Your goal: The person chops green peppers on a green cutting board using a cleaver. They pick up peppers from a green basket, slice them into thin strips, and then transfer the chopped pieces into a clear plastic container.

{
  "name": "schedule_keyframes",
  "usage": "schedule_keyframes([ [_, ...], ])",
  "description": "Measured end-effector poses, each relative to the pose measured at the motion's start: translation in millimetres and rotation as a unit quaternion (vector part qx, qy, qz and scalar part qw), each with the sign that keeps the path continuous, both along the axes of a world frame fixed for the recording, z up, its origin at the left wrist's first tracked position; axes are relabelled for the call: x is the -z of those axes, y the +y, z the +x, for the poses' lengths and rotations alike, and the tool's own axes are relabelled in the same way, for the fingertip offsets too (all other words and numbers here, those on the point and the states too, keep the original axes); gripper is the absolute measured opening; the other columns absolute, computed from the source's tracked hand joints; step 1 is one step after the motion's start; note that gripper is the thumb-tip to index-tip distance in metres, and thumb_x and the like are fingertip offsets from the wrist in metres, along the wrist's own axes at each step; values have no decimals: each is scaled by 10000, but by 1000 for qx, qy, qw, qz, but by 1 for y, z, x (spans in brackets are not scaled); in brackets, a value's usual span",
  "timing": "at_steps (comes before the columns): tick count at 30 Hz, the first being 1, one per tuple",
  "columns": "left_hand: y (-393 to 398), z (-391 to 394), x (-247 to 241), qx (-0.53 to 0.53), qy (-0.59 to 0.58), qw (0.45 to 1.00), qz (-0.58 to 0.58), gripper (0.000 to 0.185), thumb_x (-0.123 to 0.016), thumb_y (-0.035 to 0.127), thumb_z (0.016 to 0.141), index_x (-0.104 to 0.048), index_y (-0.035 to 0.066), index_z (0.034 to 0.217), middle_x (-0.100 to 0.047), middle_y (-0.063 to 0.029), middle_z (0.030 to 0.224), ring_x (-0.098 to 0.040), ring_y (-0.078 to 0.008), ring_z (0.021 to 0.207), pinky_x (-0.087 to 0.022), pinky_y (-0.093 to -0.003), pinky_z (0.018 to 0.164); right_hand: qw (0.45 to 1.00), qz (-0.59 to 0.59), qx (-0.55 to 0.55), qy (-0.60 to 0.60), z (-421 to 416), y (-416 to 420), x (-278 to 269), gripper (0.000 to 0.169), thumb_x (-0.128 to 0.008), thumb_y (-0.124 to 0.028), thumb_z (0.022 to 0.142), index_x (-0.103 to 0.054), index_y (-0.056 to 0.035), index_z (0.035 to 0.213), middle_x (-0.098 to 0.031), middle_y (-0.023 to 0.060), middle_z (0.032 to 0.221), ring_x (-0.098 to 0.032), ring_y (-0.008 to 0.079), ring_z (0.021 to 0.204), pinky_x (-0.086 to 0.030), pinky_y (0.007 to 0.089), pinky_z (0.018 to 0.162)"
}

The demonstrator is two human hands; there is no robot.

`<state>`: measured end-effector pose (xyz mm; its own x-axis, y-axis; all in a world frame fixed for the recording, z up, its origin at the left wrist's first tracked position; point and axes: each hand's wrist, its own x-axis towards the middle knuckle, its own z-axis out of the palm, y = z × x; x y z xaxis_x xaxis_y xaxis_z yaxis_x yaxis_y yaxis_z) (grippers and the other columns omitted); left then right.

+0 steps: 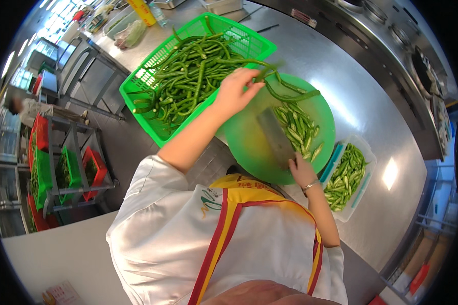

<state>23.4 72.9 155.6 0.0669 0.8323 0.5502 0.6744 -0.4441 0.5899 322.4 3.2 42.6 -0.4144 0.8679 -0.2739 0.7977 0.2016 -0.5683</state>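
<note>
My left hand (pixel 239 89) is closed on a few long green chili peppers (pixel 290 98), some blurred, above the upper left edge of the round green cutting board (pixel 248 152). A green plastic basket (pixel 266 44) heaped with whole long green peppers (pixel 198 72) stands just beyond my left forearm. In my right hand (pixel 302 170) is the handle end of a cleaver (pixel 275 138), its broad blade over the board. Sliced green peppers (pixel 298 127) lie to the right of the blade. More slices fill a clear plastic container (pixel 369 164) beside the board.
Everything stands on a stainless steel worktable (pixel 381 129). A bottle (pixel 158 14), a plastic bag (pixel 129 34) and a metal pan (pixel 223 5) are at the far end. A rack (pixel 76 152) with red and green crates stands left; another person (pixel 30 110) is behind it. A stove (pixel 416 72) lies right.
</note>
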Motion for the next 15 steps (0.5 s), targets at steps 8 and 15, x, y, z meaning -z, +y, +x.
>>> schedule_keyframes([
  [8, -77, -24, 99, -4, -524, 802, -286, 261, -543, 205, 937, -571, 41, 1139, -634, -21, 950, -523, -66, 736, -452, -228, 707, 997, -32, 62, 27, 25, 29, 13, 460, -507, -286, 908, -448, 10, 1255, -622, 284, 924, -598, 444, 841, -482, 475, 718],
  [15, -91, -24, 145, -213, -48, 971, -92, 471, -696, 109, 757, -530, 36, 1192, -549, -119, 1064, -547, -263, 947, -461, -389, 815, 999, 47, 22, -1, 16, 19, 1, 361, -504, -280, 909, -481, -3, 1139, -606, 297, 895, -584, 457, 819, -470, 501, 703],
])
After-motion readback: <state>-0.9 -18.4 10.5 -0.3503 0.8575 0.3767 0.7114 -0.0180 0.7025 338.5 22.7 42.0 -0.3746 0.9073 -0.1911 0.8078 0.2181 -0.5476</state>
